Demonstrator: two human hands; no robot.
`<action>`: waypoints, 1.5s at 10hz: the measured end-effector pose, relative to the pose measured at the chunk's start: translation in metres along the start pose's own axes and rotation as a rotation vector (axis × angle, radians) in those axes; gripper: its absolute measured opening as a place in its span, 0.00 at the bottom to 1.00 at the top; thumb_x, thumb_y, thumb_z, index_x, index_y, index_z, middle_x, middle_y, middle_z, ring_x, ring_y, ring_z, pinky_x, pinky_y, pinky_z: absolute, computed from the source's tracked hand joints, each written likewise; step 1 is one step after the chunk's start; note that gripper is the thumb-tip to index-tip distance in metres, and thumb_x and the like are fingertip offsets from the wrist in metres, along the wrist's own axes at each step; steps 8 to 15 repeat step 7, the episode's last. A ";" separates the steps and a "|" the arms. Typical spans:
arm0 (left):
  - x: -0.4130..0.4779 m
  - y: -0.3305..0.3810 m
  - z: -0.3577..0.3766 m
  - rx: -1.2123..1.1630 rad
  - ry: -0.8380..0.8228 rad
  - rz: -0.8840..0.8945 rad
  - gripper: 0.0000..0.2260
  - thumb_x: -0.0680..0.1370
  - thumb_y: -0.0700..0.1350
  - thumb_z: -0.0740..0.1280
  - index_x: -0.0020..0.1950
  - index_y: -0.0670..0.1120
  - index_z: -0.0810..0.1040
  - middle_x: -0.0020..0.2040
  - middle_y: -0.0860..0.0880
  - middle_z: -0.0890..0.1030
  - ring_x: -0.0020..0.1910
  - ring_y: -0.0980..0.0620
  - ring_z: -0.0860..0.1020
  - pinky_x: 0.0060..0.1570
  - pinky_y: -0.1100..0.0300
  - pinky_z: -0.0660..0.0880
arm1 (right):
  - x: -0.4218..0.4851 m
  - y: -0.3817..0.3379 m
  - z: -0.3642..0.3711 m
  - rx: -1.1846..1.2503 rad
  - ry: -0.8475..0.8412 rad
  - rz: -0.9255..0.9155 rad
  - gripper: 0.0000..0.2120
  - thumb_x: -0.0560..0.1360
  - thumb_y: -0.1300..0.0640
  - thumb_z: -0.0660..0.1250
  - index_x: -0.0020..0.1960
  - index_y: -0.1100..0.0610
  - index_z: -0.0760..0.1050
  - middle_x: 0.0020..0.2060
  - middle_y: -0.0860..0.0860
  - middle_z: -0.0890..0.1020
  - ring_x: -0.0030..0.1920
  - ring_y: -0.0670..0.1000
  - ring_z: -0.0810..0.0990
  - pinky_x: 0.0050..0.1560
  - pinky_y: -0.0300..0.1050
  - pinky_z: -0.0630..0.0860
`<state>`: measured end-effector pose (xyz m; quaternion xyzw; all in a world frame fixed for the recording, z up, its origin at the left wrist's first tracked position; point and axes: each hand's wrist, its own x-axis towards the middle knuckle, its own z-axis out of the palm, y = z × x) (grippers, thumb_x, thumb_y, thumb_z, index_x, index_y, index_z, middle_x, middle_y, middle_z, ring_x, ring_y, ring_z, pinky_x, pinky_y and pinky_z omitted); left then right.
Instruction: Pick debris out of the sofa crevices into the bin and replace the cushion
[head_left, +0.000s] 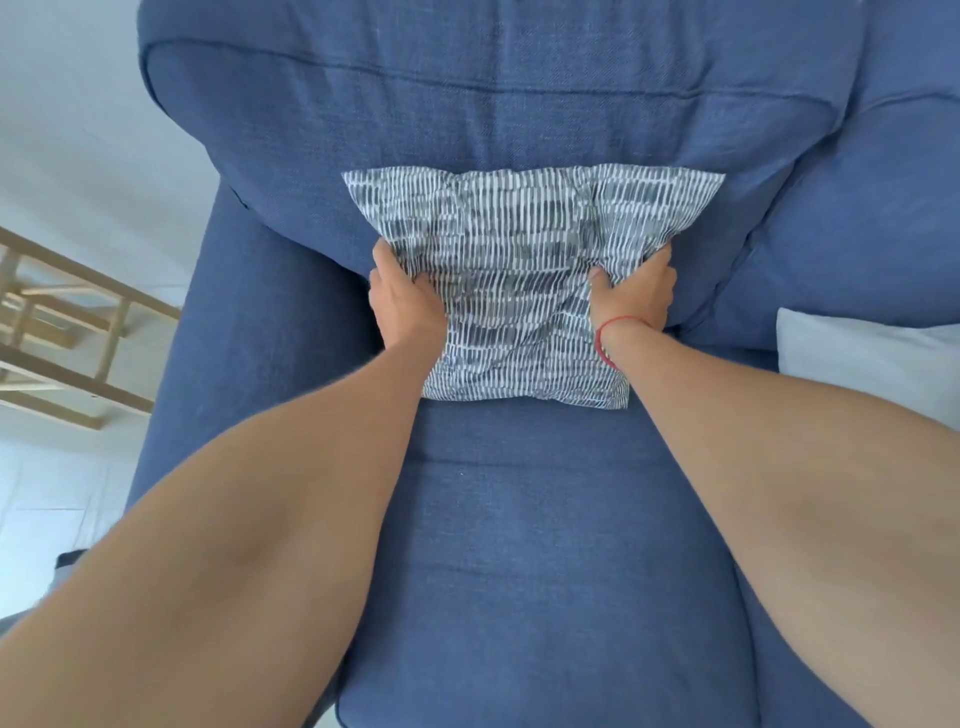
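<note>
Most of the view is filled by a blue sofa (519, 545), seen from above, its seat bare and its back cushion rising at the top. No debris and no bin can be seen, so the picking is judged to be finished and the cushion to be in the act of being replaced. Beyond the left arm of the sofa a pale wooden frame (62, 343) is seen, and a light grey cushion (872, 364) lies at the right edge.

The patterned cushion (524, 270) is stood against the back cushion, its lower edge resting on the seat near the crevice, presumably so that it leans upright where it belongs. It is gripped at its two sides, which lets it be pressed back and squared evenly. The left hand (405, 301) is closed on the left side, fabric bunched under the thumb; the right hand (636, 288), with a red cord (605, 338) at the wrist, is closed on the right side. The cushion thus lies between the hands, touching both.
</note>
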<state>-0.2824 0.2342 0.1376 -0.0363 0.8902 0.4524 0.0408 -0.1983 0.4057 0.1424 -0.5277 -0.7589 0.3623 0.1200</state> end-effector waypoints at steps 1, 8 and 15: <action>0.009 0.002 0.001 0.030 0.004 0.007 0.21 0.81 0.36 0.59 0.73 0.46 0.61 0.66 0.45 0.72 0.63 0.47 0.71 0.55 0.56 0.69 | 0.006 0.003 0.002 -0.080 -0.014 -0.010 0.37 0.78 0.47 0.64 0.78 0.60 0.51 0.71 0.58 0.66 0.70 0.60 0.69 0.66 0.57 0.69; -0.016 -0.028 -0.079 0.421 -0.434 -0.094 0.33 0.80 0.55 0.58 0.79 0.43 0.47 0.75 0.43 0.64 0.72 0.42 0.66 0.64 0.44 0.72 | -0.056 -0.021 0.048 0.201 -0.121 0.522 0.43 0.74 0.52 0.69 0.78 0.63 0.47 0.76 0.58 0.59 0.73 0.60 0.66 0.73 0.56 0.66; -0.016 -0.028 -0.079 0.421 -0.434 -0.094 0.33 0.80 0.55 0.58 0.79 0.43 0.47 0.75 0.43 0.64 0.72 0.42 0.66 0.64 0.44 0.72 | -0.056 -0.021 0.048 0.201 -0.121 0.522 0.43 0.74 0.52 0.69 0.78 0.63 0.47 0.76 0.58 0.59 0.73 0.60 0.66 0.73 0.56 0.66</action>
